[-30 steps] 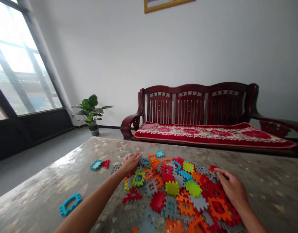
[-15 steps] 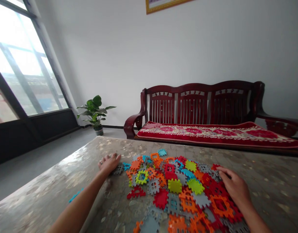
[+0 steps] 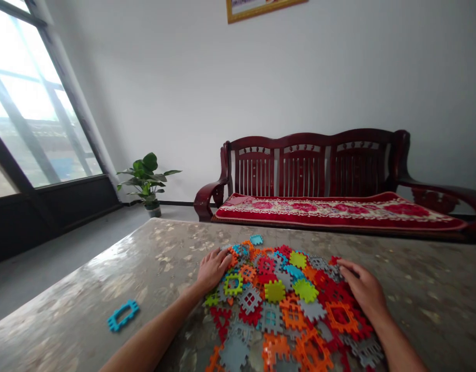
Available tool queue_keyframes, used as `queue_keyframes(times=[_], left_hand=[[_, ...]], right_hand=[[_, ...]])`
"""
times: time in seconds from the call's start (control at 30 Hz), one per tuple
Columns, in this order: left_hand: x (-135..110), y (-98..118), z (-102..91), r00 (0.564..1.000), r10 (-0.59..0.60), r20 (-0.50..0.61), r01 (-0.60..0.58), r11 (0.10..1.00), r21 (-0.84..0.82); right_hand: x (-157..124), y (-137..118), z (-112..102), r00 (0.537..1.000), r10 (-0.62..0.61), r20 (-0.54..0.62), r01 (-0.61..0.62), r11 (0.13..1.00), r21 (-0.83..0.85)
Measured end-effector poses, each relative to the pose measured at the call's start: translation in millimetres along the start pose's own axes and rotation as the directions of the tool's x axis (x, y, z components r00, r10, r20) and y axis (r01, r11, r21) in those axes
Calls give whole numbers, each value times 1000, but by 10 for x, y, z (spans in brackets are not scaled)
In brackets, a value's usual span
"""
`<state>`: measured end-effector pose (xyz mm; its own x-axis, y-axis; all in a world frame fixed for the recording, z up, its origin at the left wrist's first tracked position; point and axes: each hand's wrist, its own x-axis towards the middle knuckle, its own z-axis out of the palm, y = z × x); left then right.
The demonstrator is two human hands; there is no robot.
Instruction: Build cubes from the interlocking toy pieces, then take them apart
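A heap of toothed plastic building tiles in red, orange, grey, lime green and blue is spread over the table (image 3: 171, 243). My left hand (image 3: 213, 268) lies against the heap's left edge, fingers stretched out and touching the tiles there. At the right edge, my right hand (image 3: 364, 289) rests beside the red tiles (image 3: 331, 289), its fingers extended near a small red piece (image 3: 334, 260). Neither hand grips a tile. Among the pieces are a lime green tile (image 3: 274, 291), an orange window tile (image 3: 292, 312) and a flat grey tile (image 3: 233, 353).
One blue frame tile (image 3: 122, 315) lies apart on the left of the table. Beyond the table stand a dark red wooden bench (image 3: 300, 165) with a flowered red cover (image 3: 338, 209) and a potted plant (image 3: 147, 178). A window (image 3: 40, 113) is at the left.
My left hand has moved right, pushing the left edge of the heap inward. The blue frame tile, formerly half hidden by my left arm, now shows whole. My right hand has barely moved.
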<state>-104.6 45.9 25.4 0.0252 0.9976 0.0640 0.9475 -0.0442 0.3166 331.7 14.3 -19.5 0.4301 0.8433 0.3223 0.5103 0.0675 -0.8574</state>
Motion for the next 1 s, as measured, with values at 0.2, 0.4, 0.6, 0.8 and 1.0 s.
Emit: queue_keyframes(times=[0.2, 0.4, 0.6, 0.8, 1.0], left_hand=[[30, 200, 79, 998, 69, 5, -69, 996, -64], [82, 350, 161, 980, 189, -64, -198, 891, -408], [11, 663, 175, 978, 183, -101, -201, 696, -690], [-42, 1029, 216, 971, 224, -83, -212, 648, -732], [-191, 1252, 92, 881, 471, 46, -271, 582, -767]], right_hand=[[-10, 63, -41, 993, -96, -63, 84, 983, -166], [-59, 22, -18, 986, -139, 93, 162, 937, -311], [-54, -36, -20, 990, -97, 100, 115, 974, -196], [-74, -128, 0, 991, -84, 108, 81, 996, 31], [-133, -283, 1, 984, -21, 177, -14, 980, 197]])
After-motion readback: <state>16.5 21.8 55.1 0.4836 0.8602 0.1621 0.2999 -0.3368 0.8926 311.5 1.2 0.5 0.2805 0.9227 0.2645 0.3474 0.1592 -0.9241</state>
